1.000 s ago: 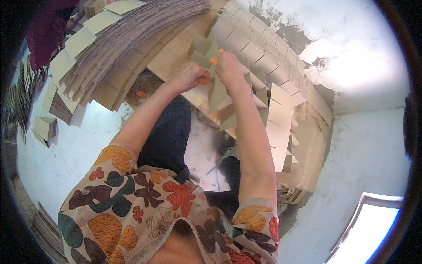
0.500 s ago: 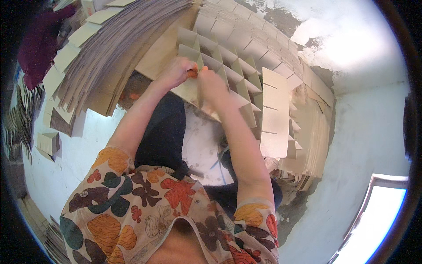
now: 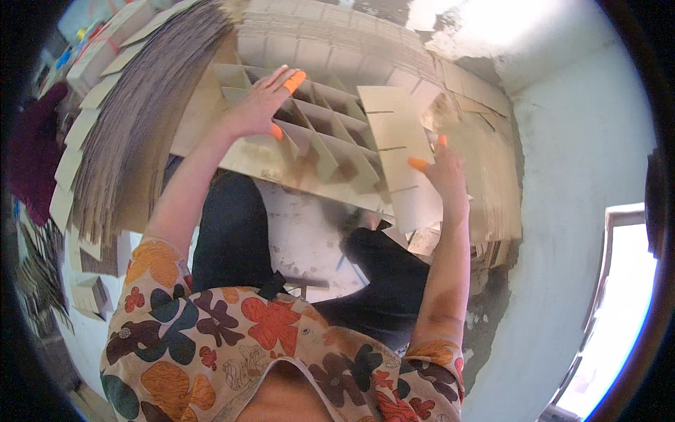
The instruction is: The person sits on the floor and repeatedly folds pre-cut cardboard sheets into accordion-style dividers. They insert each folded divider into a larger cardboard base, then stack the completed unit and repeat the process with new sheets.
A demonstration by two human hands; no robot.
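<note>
A cardboard divider grid (image 3: 330, 112), made of interlocked upright strips, stands on a flat board in front of me. My left hand (image 3: 261, 107) is over its left part, fingers stretched and apart, with orange covers on a fingertip and the thumb. My right hand (image 3: 447, 172) is beyond the grid's right side, its orange-covered thumb and finger apart. That thumb overlaps a pale slotted cardboard strip (image 3: 397, 151) standing at the grid's right end; whether it touches is unclear. Neither hand plainly grips anything.
A tall row of stacked cardboard sheets (image 3: 140, 105) leans at the left. More slotted strips (image 3: 316, 35) are stacked behind the grid, and another stack (image 3: 496, 183) lies right, by the pale wall (image 3: 569, 141). A small folded cardboard piece (image 3: 90, 295) lies on the floor at left.
My hands were together at the grid's near left part; they have parted. The right has swung right to the slotted strip, the left has opened over the grid. The view has shifted.
</note>
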